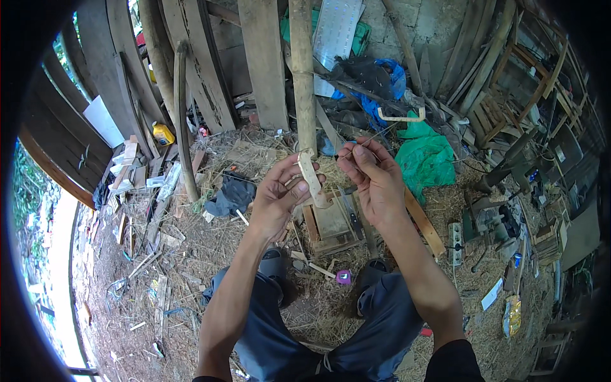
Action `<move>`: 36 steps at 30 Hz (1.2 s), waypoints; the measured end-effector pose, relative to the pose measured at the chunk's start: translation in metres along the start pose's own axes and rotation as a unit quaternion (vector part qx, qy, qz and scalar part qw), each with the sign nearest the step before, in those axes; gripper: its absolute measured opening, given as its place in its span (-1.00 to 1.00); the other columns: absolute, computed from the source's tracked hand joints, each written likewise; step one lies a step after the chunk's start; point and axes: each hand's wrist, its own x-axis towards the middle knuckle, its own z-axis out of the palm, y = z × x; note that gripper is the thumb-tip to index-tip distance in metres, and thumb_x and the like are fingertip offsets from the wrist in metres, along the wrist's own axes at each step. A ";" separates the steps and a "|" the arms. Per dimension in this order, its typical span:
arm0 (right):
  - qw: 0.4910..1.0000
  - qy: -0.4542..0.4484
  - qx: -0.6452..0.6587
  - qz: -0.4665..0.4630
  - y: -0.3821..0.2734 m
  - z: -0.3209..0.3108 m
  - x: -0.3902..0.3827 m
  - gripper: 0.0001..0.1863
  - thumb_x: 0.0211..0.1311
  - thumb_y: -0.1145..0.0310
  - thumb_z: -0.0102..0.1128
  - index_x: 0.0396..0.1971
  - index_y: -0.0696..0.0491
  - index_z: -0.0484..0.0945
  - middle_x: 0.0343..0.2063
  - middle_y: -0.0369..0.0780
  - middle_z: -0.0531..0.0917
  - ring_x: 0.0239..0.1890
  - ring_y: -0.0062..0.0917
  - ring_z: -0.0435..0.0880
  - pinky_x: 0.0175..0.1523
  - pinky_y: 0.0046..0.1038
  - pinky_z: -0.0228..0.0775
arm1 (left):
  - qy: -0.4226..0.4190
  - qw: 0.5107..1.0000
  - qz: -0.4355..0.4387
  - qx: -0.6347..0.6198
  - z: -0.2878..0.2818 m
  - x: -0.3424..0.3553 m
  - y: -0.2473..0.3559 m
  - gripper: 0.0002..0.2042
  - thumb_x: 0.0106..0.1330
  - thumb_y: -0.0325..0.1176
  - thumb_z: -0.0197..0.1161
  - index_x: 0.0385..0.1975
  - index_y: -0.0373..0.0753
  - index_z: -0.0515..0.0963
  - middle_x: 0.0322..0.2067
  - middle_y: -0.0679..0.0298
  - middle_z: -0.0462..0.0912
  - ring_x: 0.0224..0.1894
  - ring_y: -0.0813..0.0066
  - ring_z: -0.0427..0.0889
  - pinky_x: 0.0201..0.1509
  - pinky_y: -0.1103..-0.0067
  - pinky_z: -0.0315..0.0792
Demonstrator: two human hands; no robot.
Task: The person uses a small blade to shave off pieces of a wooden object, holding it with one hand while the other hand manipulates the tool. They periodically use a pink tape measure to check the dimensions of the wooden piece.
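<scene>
My left hand point(278, 196) is closed around a small pale piece of carved wood point(309, 175), held upright with its thumb against the side. Close by on the right, my right hand point(377, 181) has its thumb and fingertips pinched together on a thin dark strand that looks like wire; its exact kind is hard to make out. Below the hands, between my feet, sits a low wooden block point(331, 219) with a knife-like tool point(354, 219) along its right side. A purple tape measure point(344, 277) lies on the ground nearer to me.
Wood shavings and scraps cover the ground. A green plastic sheet point(425, 156) and a pale U-shaped wooden piece point(402, 118) are beyond my right hand. A post point(302, 83) stands ahead. To the right are a power strip point(455, 244) and a plank point(425, 223); a black bag point(231, 194) lies left.
</scene>
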 end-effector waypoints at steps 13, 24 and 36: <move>1.000 0.001 -0.002 0.018 -0.002 0.003 -0.002 -0.78 0.22 0.52 0.11 -0.16 0.23 0.40 -0.28 -0.12 0.61 -0.22 -0.46 0.64 -0.06 -0.46 0.60 | -0.004 1.000 -0.005 0.001 0.000 0.000 0.000 -0.52 0.27 -0.58 0.07 0.21 -0.19 0.20 0.07 0.11 0.43 0.06 0.23 0.51 0.12 0.39 0.45; 0.999 0.005 -0.046 0.005 0.000 0.007 -0.003 -0.79 0.21 0.52 0.12 -0.17 0.23 0.40 -0.28 -0.10 0.60 -0.22 -0.44 0.64 -0.06 -0.43 0.60 | -0.003 1.000 -0.003 -0.006 -0.003 0.000 0.000 -0.51 0.28 -0.58 0.06 0.22 -0.21 0.18 0.06 0.12 0.44 0.07 0.24 0.50 0.14 0.41 0.44; 0.983 0.010 -0.144 -0.114 0.005 0.019 -0.009 -0.80 0.21 0.53 0.12 -0.20 0.21 0.36 -0.29 -0.09 0.59 -0.22 -0.44 0.64 -0.09 -0.42 0.60 | -0.024 1.000 -0.009 -0.009 0.000 -0.001 0.001 -0.51 0.28 -0.56 0.07 0.21 -0.23 0.18 0.07 0.18 0.43 0.07 0.27 0.50 0.14 0.41 0.44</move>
